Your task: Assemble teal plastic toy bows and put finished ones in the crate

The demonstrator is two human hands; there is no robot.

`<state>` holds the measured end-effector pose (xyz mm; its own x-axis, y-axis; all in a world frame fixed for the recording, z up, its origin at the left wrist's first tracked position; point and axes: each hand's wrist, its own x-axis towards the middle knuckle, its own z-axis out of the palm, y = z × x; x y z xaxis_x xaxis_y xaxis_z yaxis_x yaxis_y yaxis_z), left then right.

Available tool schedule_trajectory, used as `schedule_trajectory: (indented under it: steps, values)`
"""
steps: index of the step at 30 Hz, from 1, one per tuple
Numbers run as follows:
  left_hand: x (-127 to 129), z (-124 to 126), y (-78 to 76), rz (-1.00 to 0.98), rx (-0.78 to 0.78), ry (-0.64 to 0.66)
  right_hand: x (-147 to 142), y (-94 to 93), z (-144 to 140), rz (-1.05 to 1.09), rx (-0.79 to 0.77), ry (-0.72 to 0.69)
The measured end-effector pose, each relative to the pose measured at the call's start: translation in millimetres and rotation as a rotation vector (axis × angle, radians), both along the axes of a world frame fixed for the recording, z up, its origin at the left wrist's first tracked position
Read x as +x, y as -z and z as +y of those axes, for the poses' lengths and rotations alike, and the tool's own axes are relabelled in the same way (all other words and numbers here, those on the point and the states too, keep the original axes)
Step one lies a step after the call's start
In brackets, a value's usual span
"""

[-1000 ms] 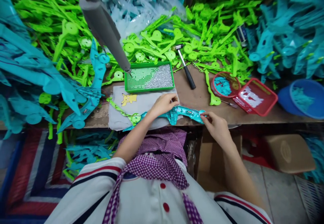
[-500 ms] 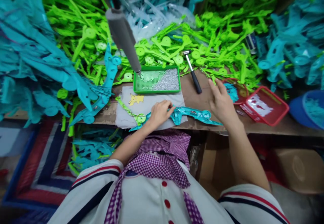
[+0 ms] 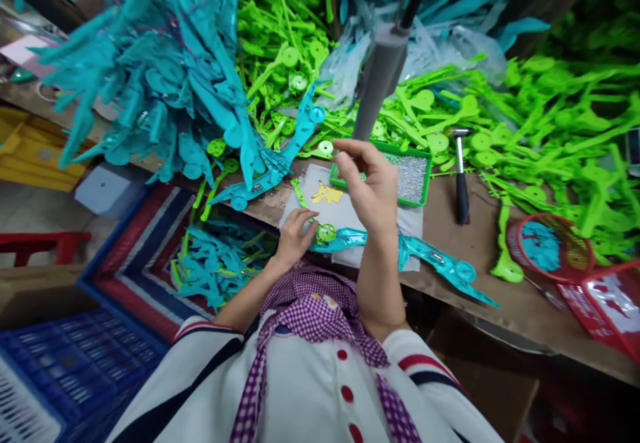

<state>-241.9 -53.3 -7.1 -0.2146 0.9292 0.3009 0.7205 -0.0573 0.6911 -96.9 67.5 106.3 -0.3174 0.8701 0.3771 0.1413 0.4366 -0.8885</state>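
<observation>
My left hand (image 3: 295, 233) presses a long teal plastic toy piece (image 3: 435, 259) onto a grey cloth (image 3: 306, 204) at the bench's front edge, fingers by a green disc (image 3: 326, 233) on the piece. My right hand (image 3: 373, 186) is raised above the cloth with curled fingers, just below the tip of a grey hanging tool (image 3: 380, 83) and in front of a green tray (image 3: 425, 186) of small silver screws. Whether those fingers pinch anything is hidden.
A hammer (image 3: 460, 176) lies right of the tray. A round red basket (image 3: 550, 246) and a red tray (image 3: 610, 303) sit at the far right. Heaps of teal parts (image 3: 165, 76) and green parts (image 3: 540, 109) cover the back. A blue crate (image 3: 50, 376) stands on the floor at the left.
The view swung left and tilted. My right hand left the teal piece, reached toward the red basket, then came back left to under the grey tool. My left hand stayed on the piece.
</observation>
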Motion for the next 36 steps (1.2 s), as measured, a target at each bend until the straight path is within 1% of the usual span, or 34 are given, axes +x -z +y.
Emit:
schedule_trajectory:
  steps: [2, 3, 5, 6, 7, 9, 12, 14, 16, 18, 19, 20, 22, 24, 25, 26, 28, 29, 31, 33, 34, 36]
  values:
    - [-20.1, -8.1, 5.7, -0.011, 0.015, -0.1, -1.9, 14.0, -0.3, -0.058, -0.073, -0.116]
    - [-28.9, -12.4, 9.1, -0.014, 0.015, -0.142, 2.6, 24.3, -2.3, -0.119, -0.112, -0.144]
    - [-42.6, -20.2, 17.0, -0.018, -0.011, -0.196, 14.7, 43.8, -6.8, -0.272, -0.158, -0.132]
    - [-47.2, -23.1, 21.1, -0.019, -0.033, -0.205, 18.8, 50.6, -7.9, -0.334, -0.145, -0.13]
    - [-50.5, -25.2, 25.0, -0.018, -0.056, -0.205, 20.1, 54.7, -7.4, -0.39, -0.106, -0.135]
    - [-53.9, -27.0, 31.2, -0.014, -0.09, -0.187, 13.7, 56.3, 0.0, -0.499, 0.039, -0.187]
    - [-55.7, -27.8, 36.6, -0.037, -0.097, -0.161, -3.0, 53.3, 27.8, -0.722, 0.293, -0.282]
    - [-57.9, -29.2, 37.1, -0.096, -0.094, -0.162, -3.1, 53.7, 51.6, -0.865, 0.414, -0.244]
    - [-61.6, -29.1, 32.4, -0.185, -0.094, -0.196, 8.6, 56.6, 71.6, -0.945, 0.48, -0.108]
    - [-65.8, -21.6, 18.3, -0.253, -0.072, -0.249, 24.3, 61.8, 82.7, -0.965, 0.494, 0.034]
    - [-67.7, -12.9, 6.9, -0.268, -0.046, -0.263, 30.5, 65.3, 84.3, -0.96, 0.487, 0.074]
    - [-69.2, 0.0, -7.1, -0.268, -0.006, -0.266, 34.5, 69.4, 83.4, -0.953, 0.476, 0.089]
    - [-70.3, 39.8, -39.0, -0.253, 0.087, -0.194, 35.3, 78.9, 75.7, -0.947, 0.458, 0.059]
    - [-68.0, 96.5, -67.5, -0.25, 0.173, -0.135, 30.5, 87.7, 62.7, -0.94, 0.443, 0.01]
    - [-65.7, 128.9, -77.6, -0.251, 0.196, -0.112, 28.4, 90.8, 54.9, -0.928, 0.437, -0.004]
    - [-62.9, 162.3, -84.2, -0.245, 0.199, -0.097, 27.5, 92.6, 46.7, -0.909, 0.432, -0.012]
    - [-56.7, 227.2, -87.6, -0.177, 0.135, -0.062, 31.2, 92.3, 29.5, -0.847, 0.422, -0.026]
    - [-53.5, 256.4, -85.6, -0.111, 0.075, -0.026, 35.6, 90.6, 21.1, -0.81, 0.418, -0.035]
    - [-46.9, 304.7, -78.0, 0.037, -0.058, -0.01, 46.6, 86.1, 6.0, -0.734, 0.41, -0.061]
    - [-40.4, 338.3, -69.9, 0.166, -0.204, -0.016, 56.1, 82.7, -5.8, -0.664, 0.413, -0.084]
    - [-37.3, 350.1, -66.5, 0.205, -0.261, -0.015, 59.3, 81.8, -10.3, -0.637, 0.426, -0.092]
    - [-32.4, 365.6, -61.6, 0.233, -0.336, -0.002, 63.3, 81.8, -16.9, -0.614, 0.472, -0.094]
